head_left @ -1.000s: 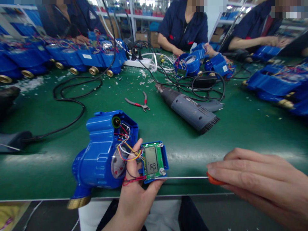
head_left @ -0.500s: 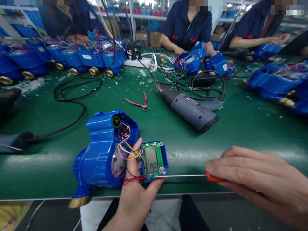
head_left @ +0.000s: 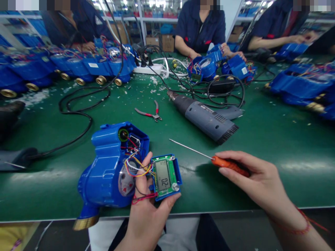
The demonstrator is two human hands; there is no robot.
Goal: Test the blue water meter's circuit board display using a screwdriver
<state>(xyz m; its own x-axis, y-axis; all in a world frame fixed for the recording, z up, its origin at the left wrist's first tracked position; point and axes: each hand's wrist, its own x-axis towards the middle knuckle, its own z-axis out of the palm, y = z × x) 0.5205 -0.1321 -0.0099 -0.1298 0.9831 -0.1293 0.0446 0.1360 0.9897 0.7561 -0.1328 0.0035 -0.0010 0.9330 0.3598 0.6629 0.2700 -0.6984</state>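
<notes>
My left hand [head_left: 150, 209] is closed around a small blue case holding a green circuit board with an LCD display [head_left: 162, 174]. Coloured wires [head_left: 140, 169] run from the board into a blue water meter [head_left: 110, 174], which lies on its side at the table's front edge, its brass end hanging over. In my right hand [head_left: 251, 177] is a screwdriver [head_left: 227, 164] with an orange handle, gripped between thumb and fingers. Its thin shaft points left and away from me, above the table and apart from the board.
A heat gun [head_left: 206, 118] and red-handled cutting pliers [head_left: 150, 113] lie on the green table [head_left: 125, 104]. Several blue meters [head_left: 96, 66] line the far left, with more [head_left: 300, 87] at right. Black cables [head_left: 89, 120] and a white power strip [head_left: 150, 69] lie beyond. Co-workers [head_left: 201, 31] sit opposite.
My right hand has drawn the screwdriver's tip off the lower edge of the circuit board and swung it upward and away. My left hand keeps its hold, almost still.
</notes>
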